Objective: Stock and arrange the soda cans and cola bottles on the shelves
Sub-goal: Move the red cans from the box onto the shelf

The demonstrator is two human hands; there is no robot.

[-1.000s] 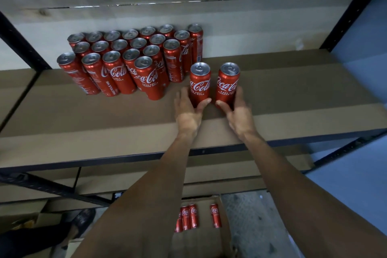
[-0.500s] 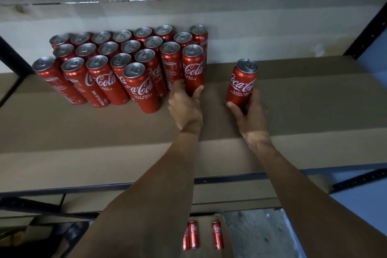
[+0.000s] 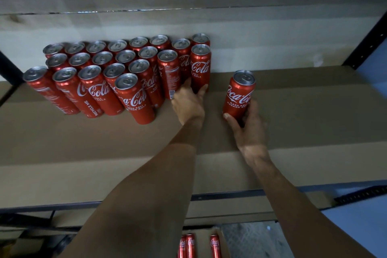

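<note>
Since a second ago we have slid the left can (image 3: 200,67) from beside the lone can (image 3: 239,94) to the right end of the block (image 3: 104,81). These slim cans could topple neighbours if we shove low. Our left hand (image 3: 189,103) clasps its base between fingers and thumb; our right hand (image 3: 249,130) wraps the lone can, apart on the shelf (image 3: 303,111).
</note>
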